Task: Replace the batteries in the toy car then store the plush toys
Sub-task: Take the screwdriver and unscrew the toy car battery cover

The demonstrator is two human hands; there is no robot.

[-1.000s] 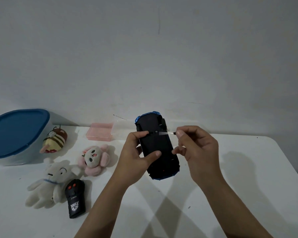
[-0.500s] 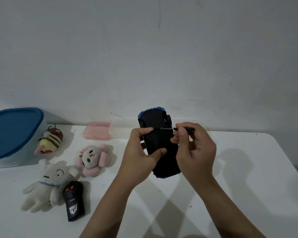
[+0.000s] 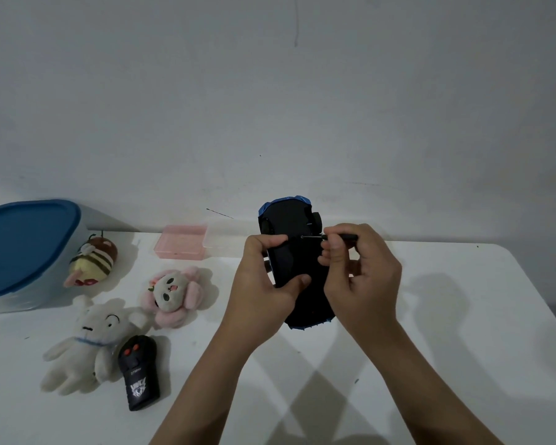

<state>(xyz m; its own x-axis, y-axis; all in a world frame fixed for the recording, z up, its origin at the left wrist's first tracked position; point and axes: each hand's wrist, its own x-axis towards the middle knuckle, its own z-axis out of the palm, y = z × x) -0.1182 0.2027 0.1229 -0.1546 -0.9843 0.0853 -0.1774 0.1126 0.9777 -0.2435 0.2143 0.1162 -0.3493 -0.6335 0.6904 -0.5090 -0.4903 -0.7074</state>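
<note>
A blue toy car is held upright above the white table, its black underside facing me. My left hand grips the car's left side, thumb across the underside. My right hand pinches a small black screwdriver, whose thin tip touches a screw on the underside. Three plush toys lie at the left: a striped bee, a pink-eared one and a white dog.
A container with a blue lid stands at the far left. A pink box with a clear part beside it sits at the wall. A black remote control lies next to the white dog.
My right hand has moved in toward the car and set the screwdriver's tip on the underside; my fingers now curl round the handle. The left hand keeps its grip.
</note>
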